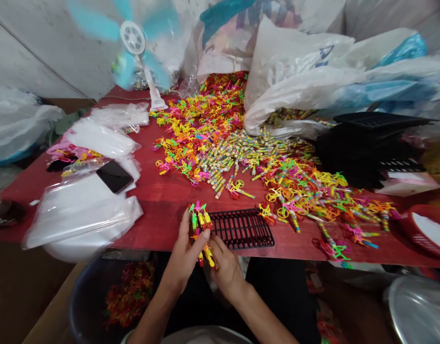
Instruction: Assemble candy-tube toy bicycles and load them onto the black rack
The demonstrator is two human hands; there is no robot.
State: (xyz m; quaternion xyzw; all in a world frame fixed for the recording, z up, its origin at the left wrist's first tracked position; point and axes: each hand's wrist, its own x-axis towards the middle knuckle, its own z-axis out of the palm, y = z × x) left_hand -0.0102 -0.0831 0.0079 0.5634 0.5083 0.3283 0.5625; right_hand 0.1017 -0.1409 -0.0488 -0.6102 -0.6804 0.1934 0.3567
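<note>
Just over the table's front edge, my left hand is closed around a small bunch of bright plastic toys in green, yellow, pink and orange. My right hand grips the lower end of the same bunch, its fingers curled in. The palms hide part of the toys. Right beside my hands lies a black plastic rack with rows of slots. A few yellow and orange toy pieces rest on its right end.
Loose toy pieces and patterned tubes are heaped behind. Clear bags and a phone lie left. A fan spins at the back. Black trays and a red basket stand right; a tub sits below.
</note>
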